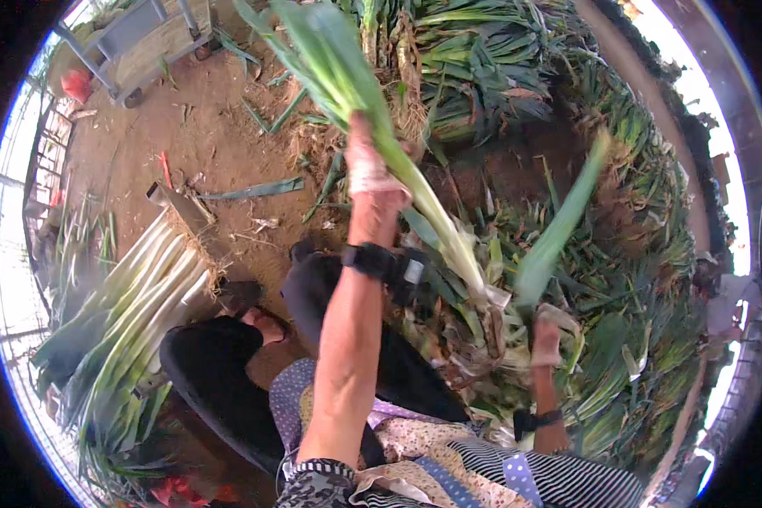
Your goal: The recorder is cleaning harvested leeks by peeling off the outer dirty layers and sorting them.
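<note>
My left hand (371,165), in a pale wrap or glove, is closed round the upper shank of a leek (436,212). The leek slants across the middle, its broad green leaves at the top and its white root end pointing down to the right. Its root tip lies over a heap of loose peelings (483,339). To the right, my right hand (547,339) is closed on a green leek leaf (563,229) that sticks up from it, smeared by motion. Pale strips hang beside that hand; its fingertips are partly hidden.
At left, a bundle of white-stemmed leeks (144,292) lies with roots against a small stand (182,212). A pile of leeks (483,68) stands at the back, and more greens (652,372) run along the right. A grey wheeled cart (131,42) stands far left on bare soil (203,127).
</note>
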Motion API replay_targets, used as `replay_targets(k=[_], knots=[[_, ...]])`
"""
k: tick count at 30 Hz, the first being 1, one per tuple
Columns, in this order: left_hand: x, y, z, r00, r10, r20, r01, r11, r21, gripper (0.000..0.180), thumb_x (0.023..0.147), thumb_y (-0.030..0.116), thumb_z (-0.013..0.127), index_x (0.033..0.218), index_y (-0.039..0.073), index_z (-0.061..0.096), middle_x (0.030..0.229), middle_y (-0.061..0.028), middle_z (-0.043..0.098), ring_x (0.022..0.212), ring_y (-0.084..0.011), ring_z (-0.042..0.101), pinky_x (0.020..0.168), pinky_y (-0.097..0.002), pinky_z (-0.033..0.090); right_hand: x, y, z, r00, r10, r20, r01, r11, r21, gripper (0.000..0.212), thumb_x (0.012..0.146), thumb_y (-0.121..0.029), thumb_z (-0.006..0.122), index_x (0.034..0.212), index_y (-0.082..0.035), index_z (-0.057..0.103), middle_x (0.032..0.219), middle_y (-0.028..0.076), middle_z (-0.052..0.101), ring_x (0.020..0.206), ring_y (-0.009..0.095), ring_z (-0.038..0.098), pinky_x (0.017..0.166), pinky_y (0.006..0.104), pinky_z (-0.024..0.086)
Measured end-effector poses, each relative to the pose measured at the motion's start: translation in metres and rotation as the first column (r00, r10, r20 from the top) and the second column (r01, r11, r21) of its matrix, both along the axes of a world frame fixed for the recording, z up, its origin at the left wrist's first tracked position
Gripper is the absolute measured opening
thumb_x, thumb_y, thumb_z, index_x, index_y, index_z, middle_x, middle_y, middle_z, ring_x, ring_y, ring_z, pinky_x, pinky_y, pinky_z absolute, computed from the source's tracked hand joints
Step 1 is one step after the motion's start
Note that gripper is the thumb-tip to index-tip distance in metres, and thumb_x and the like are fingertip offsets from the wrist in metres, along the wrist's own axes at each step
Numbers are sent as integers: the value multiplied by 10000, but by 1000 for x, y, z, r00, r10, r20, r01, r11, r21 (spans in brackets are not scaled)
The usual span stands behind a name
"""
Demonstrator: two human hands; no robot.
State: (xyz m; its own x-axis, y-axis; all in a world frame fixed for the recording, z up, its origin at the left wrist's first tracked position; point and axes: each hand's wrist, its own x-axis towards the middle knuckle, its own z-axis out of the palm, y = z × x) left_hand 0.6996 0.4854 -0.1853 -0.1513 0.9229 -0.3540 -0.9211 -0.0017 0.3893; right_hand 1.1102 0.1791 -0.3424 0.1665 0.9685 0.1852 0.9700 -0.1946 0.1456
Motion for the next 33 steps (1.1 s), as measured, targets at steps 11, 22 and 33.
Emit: replay_targets(k=[11, 22, 33], knots=[[-42, -15, 4, 986, 47, 157, -86, 965, 247, 646, 641, 720, 587, 787, 108, 443, 590, -16, 435, 506, -142, 440, 438, -269, 368, -84, 74, 133, 825, -225, -519, 156, 972, -173, 271, 873, -221, 494, 1051, -34, 574, 978, 174, 607, 924, 335, 577, 784, 393, 441], [-42, -15, 4, 935, -254, 249, 94, 852, 515, 682, 663, 794, 438, 798, 132, 530, 567, 16, 432, 459, -116, 394, 396, -257, 320, -259, 230, 160, -2, 428, -904, -683, 659, 313, 228, 861, -189, 561, 1066, -94, 592, 1051, 117, 601, 910, 211, 589, 763, 329, 492], [-79, 0, 0, 995, -31, 92, 1, 950, 312, 660, 697, 769, 445, 790, 119, 519, 554, -5, 459, 429, -142, 425, 395, -272, 333, -67, 7, 76, 814, 117, -569, -370, 860, -352, 174, 796, -230, 582, 938, -142, 632, 683, 58, 617, 588, 220, 595, 490, 313, 459]])
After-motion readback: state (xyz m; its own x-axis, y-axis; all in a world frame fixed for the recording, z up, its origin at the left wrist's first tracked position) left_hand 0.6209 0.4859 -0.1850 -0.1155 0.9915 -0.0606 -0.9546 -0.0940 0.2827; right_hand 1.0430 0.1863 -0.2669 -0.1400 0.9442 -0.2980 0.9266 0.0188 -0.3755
